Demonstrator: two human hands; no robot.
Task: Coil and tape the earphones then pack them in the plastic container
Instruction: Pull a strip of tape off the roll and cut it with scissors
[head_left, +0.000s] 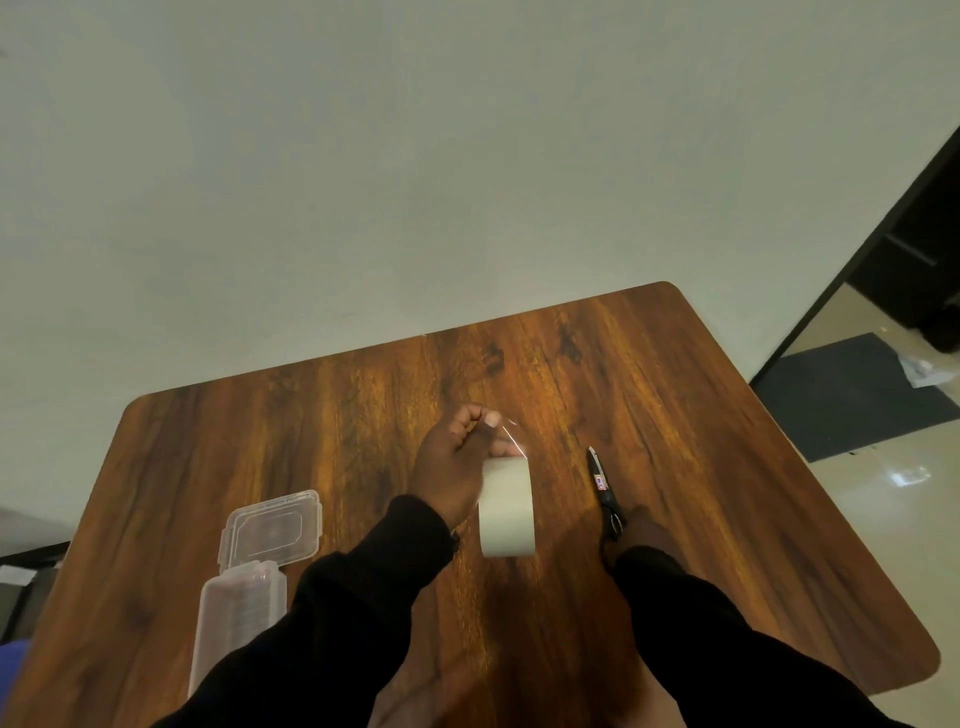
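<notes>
My left hand (460, 465) is raised over the middle of the wooden table (701, 467), pinching the free end of clear tape pulled from a whitish tape roll (506, 506) that hangs just below the fingers. My right hand (641, 532) rests on the table with its fingers around the handle of black scissors (602, 486), whose closed blades point away from me. A clear plastic container (239, 618) lies at the front left with its hinged lid (270, 530) flipped open behind it. No earphones are visible in this view.
A pale wall rises right behind the table's far edge. To the right, past the table's edge, lies a tiled floor with a dark mat (852, 395) and a dark door frame. Black sleeves cover both my forearms.
</notes>
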